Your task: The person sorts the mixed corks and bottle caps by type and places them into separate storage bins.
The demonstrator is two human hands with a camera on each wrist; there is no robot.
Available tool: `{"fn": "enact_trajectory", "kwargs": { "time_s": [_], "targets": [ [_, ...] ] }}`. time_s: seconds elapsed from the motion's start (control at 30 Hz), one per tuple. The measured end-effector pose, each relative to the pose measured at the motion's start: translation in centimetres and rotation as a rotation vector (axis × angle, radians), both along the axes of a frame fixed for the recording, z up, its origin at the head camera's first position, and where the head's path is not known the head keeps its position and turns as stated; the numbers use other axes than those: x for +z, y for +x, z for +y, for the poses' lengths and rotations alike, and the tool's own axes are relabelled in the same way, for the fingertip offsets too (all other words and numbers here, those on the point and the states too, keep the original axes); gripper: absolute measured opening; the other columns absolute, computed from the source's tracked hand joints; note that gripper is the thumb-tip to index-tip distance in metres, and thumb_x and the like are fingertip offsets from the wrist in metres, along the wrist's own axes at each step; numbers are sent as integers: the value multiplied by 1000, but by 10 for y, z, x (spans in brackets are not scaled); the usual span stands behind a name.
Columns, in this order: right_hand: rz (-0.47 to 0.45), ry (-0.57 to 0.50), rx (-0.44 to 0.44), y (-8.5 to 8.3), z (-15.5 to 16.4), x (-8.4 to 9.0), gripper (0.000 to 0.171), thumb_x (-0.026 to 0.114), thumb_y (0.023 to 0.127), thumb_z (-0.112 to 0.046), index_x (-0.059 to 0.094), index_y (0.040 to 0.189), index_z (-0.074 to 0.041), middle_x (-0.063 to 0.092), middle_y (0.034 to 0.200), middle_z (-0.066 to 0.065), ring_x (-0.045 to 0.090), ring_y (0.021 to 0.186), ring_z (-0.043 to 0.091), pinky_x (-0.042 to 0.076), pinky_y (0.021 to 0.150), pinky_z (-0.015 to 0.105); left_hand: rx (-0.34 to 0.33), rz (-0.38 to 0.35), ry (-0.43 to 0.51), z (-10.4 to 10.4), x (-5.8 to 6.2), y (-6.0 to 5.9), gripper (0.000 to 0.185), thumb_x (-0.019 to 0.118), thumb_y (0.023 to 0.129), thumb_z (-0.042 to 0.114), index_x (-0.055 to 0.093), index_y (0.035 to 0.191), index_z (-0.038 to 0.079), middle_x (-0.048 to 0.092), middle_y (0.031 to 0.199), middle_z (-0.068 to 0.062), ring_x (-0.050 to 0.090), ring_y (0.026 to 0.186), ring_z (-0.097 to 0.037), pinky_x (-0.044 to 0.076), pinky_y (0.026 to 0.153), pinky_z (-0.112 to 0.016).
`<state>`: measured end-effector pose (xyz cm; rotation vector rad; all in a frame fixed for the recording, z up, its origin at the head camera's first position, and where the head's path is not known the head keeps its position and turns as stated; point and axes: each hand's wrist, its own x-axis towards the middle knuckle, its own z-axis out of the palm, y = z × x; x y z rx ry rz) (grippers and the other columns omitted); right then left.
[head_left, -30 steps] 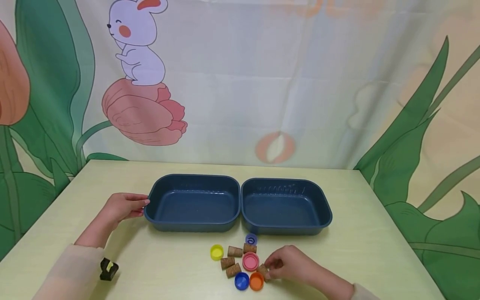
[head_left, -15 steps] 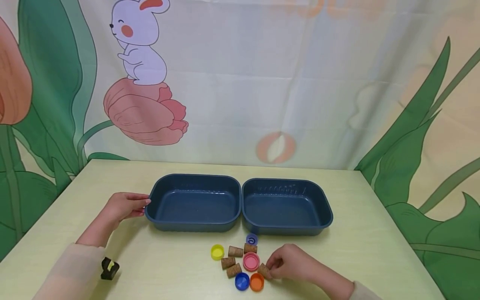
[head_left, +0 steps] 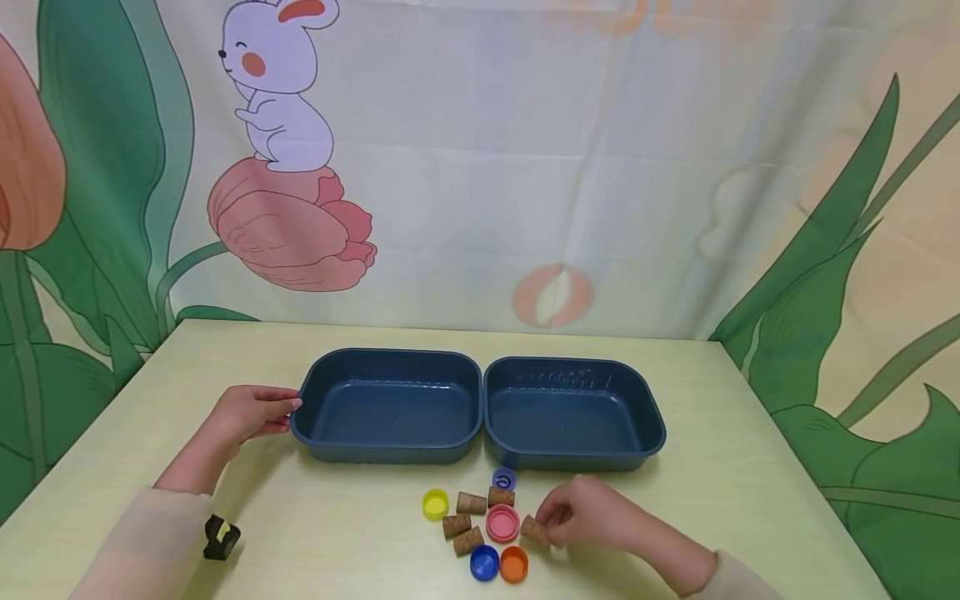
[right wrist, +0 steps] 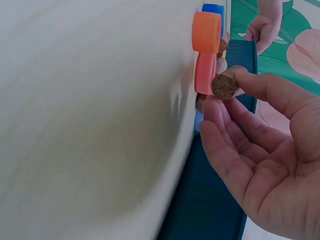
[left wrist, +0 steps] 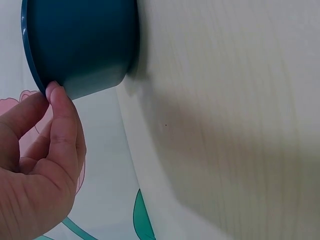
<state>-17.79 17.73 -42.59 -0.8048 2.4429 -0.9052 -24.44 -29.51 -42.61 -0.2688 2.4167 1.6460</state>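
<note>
Two dark blue trays stand side by side: the left tray (head_left: pixel 386 405) and the right tray (head_left: pixel 573 412). My left hand (head_left: pixel 251 412) rests at the left tray's (left wrist: pixel 80 45) outer rim, with thumb and fingertips touching it. In front of the trays lie corks (head_left: pixel 470 502) and bottle caps: yellow (head_left: pixel 434 504), pink (head_left: pixel 502 522), blue (head_left: pixel 483 562), orange (head_left: pixel 513 563) and a small purple one (head_left: pixel 503 478). My right hand (head_left: pixel 581 512) pinches one cork (head_left: pixel 533 528) just off the table beside the pink cap. In the right wrist view that cork (right wrist: pixel 226 84) sits between thumb and fingers, near the orange cap (right wrist: pixel 206 32).
A small black and yellow object (head_left: pixel 219 537) lies on the pale yellow table (head_left: pixel 750 500) near my left sleeve. A cartoon backdrop with a rabbit and leaves hangs behind the table's far edge.
My right hand has raised the cork from beside the orange cap and shifted it slightly away from me. The left hand stays at the tray rim.
</note>
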Motion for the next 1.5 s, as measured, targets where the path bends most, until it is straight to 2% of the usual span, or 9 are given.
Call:
{"fn": "enact_trajectory", "kwargs": {
  "time_s": [0.13, 0.33, 0.73, 1.0, 1.3, 1.5],
  "targets": [
    [-8, -5, 4, -2, 2, 4, 10, 74, 83, -4, 78, 92, -2, 77, 82, 3, 59, 69, -5, 54, 66, 14, -4, 0, 1, 0, 0, 0, 50, 62, 102, 11, 48, 137, -22, 70, 79, 9, 65, 67, -2, 61, 66, -18],
    [46, -8, 17, -7, 7, 11, 10, 75, 84, -7, 79, 93, -4, 77, 82, 1, 58, 71, -7, 54, 68, 14, -12, 7, -10, 0, 0, 1, 50, 62, 102, 12, 49, 137, -21, 70, 79, 9, 65, 67, -2, 61, 66, -18],
    [97, 29, 1, -12, 12, 35, 12, 77, 86, -10, 80, 96, -4, 78, 85, 1, 58, 72, -6, 54, 68, 14, -22, 5, 2, 4, 6, 3, 49, 61, 102, 10, 48, 136, -22, 68, 77, 10, 64, 66, -2, 61, 66, -17],
    [90, 45, -31, -20, 14, 48, 13, 76, 88, -12, 80, 98, -3, 78, 87, 2, 59, 72, -1, 55, 68, 14, -25, 8, -5, 2, 4, 3, 48, 61, 102, 10, 49, 136, -23, 68, 77, 9, 64, 66, -3, 61, 65, -17],
    [148, 66, -34, -30, 15, 61, 12, 76, 89, -11, 80, 98, -4, 78, 90, 3, 60, 76, 1, 55, 69, 15, -30, 6, -15, 2, 4, 3, 47, 60, 103, 10, 49, 136, -22, 68, 77, 9, 64, 66, -3, 61, 65, -17],
    [152, 67, -52, -37, 15, 72, 17, 76, 90, -14, 80, 103, -3, 79, 94, 6, 62, 78, 4, 55, 69, 17, -31, 10, -50, 1, 2, 2, 47, 58, 104, 11, 49, 137, -21, 68, 80, 8, 63, 69, -4, 61, 67, -17]
  ]
}}
